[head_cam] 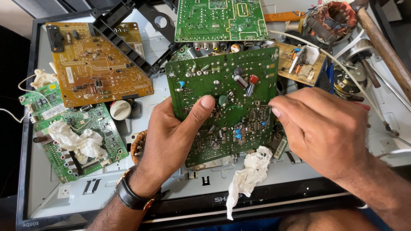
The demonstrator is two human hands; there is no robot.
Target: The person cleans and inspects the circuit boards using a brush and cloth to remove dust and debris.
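The whole bench was the grey back panel (265, 179) of a gutted flat-screen set, black frame running along the near edge, and it was littered with parts. Right in the middle I had a green circuit board (222, 105) tilted up off the panel, components facing me. My left hand (171, 141) was clamped on its left edge, thumb pressed flat across the face, fingers hidden behind it, a dark wristwatch (132, 192) showing on that wrist. My right hand (321, 128) was pinched shut at the board's right edge, thumb and forefinger closed on a thin metal tool or lead whose tip touched the board; I couldn't tell exactly what it was. A crumpled white tissue (248, 175) hung just below the board's near edge.

Off to the far left lay an orange-brown board (96, 68), with a black plastic bracket (124, 36) crossing its far right corner. Near left sat a smaller green board (81, 141) with another wad of white tissue (77, 141) on top. At the far side, another green board (220, 19) lay flat. Far right there was a copper-wound motor coil (334, 19) and a wooden handle (385, 47) angling down the right edge.
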